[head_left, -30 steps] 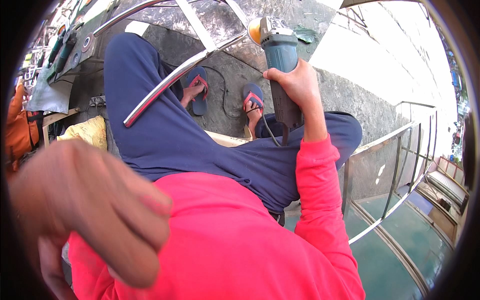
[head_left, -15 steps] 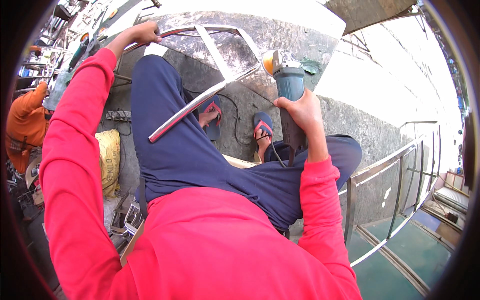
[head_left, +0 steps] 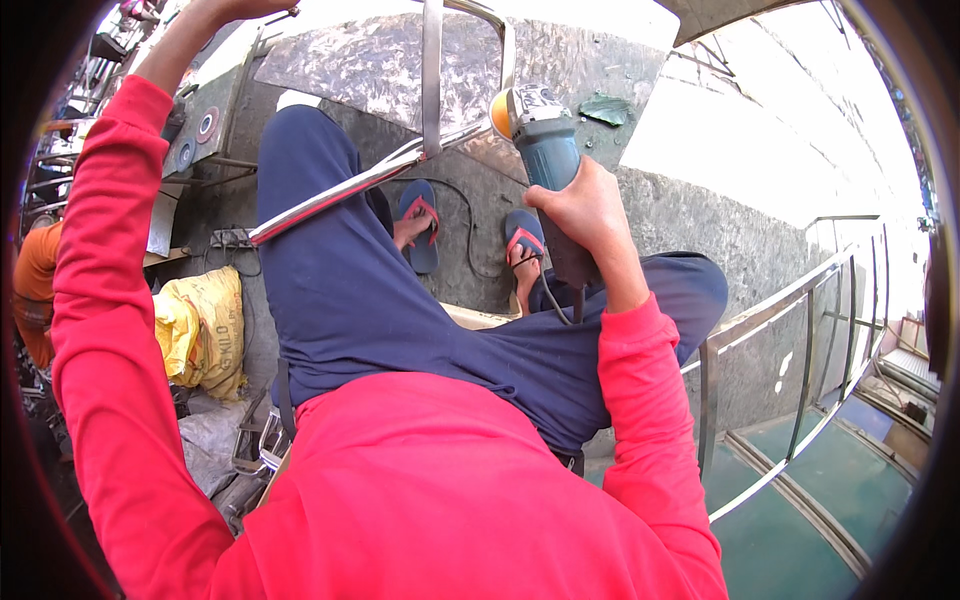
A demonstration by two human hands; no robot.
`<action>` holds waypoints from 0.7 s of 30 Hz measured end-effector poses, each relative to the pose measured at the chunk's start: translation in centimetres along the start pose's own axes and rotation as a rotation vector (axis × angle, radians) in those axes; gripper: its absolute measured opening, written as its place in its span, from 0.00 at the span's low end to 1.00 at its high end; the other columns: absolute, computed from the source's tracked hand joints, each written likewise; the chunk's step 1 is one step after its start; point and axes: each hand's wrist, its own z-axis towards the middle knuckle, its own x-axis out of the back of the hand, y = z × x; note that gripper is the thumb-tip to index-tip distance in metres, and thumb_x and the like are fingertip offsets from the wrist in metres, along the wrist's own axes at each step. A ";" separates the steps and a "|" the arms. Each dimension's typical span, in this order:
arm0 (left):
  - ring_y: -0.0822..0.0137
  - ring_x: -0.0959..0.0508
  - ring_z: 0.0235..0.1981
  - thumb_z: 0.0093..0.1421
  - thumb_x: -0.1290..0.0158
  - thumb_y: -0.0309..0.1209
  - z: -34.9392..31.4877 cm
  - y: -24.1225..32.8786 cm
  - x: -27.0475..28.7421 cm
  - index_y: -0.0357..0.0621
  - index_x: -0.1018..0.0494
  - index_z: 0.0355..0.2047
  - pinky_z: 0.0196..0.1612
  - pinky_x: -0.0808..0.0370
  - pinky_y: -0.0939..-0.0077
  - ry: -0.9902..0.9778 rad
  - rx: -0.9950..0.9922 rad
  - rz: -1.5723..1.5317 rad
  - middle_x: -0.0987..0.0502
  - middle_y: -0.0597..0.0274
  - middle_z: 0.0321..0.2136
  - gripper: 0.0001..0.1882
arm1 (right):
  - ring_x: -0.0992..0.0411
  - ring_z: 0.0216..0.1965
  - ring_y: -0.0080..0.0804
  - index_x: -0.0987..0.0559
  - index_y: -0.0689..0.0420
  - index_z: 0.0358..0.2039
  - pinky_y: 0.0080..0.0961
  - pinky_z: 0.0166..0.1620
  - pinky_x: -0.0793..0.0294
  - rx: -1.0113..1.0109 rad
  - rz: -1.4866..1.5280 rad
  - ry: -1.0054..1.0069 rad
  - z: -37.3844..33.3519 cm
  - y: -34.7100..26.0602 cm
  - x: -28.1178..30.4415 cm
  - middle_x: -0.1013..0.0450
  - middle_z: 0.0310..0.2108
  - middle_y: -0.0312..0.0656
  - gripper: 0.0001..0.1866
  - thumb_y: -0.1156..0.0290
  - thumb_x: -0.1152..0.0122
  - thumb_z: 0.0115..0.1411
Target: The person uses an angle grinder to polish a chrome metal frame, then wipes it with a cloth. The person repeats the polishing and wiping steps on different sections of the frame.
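My right hand point(head_left: 580, 205) is closed around the body of a blue-green angle grinder point(head_left: 550, 150). Its orange disc point(head_left: 501, 114) is against or very close to the bent shiny metal tube frame point(head_left: 432, 85); I cannot tell whether they touch. One long tube of the frame slants down across my left thigh, its end above the dark blue trousers. At the upper left, my left hand point(head_left: 250, 8) is partly cut off by the picture edge. Its fingers look curled on the far part of the frame, which runs out of view.
A yellow sack point(head_left: 210, 330) lies left of my leg, beside a person in orange point(head_left: 38, 290). Discs sit on a board point(head_left: 212, 118) at the upper left. The grinder's cord point(head_left: 470, 215) curls on the floor near my sandals. A metal railing point(head_left: 780, 310) stands right.
My left hand has moved up and left, turning the frame so its crossbar stands more upright and its near end shifts left. The grinder has shifted slightly left and up.
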 end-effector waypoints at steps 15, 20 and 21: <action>0.46 0.22 0.32 0.57 0.43 0.35 -1.4 1.1 -0.5 0.41 0.23 0.29 0.36 0.27 0.55 0.077 -0.093 0.084 0.22 0.46 0.27 0.10 | 0.21 0.37 0.59 0.25 0.77 0.35 0.43 0.41 0.21 0.041 -0.090 -0.090 0.2 -0.9 -2.3 0.24 0.32 0.68 0.32 0.58 0.29 0.42; 0.47 0.22 0.31 0.56 0.42 0.35 -1.4 0.0 -1.6 0.41 0.22 0.29 0.35 0.26 0.56 0.107 -0.099 0.084 0.22 0.46 0.26 0.09 | 0.21 0.38 0.60 0.25 0.78 0.36 0.44 0.41 0.21 0.009 -0.081 -0.113 0.4 -1.1 -2.3 0.24 0.32 0.70 0.33 0.57 0.29 0.41; 0.47 0.22 0.31 0.56 0.42 0.35 -1.4 -0.1 -1.8 0.41 0.22 0.29 0.35 0.26 0.56 0.126 -0.104 0.105 0.22 0.46 0.26 0.09 | 0.21 0.38 0.60 0.25 0.78 0.36 0.44 0.41 0.21 0.009 -0.081 -0.120 0.3 -1.1 -2.3 0.24 0.32 0.70 0.33 0.58 0.29 0.41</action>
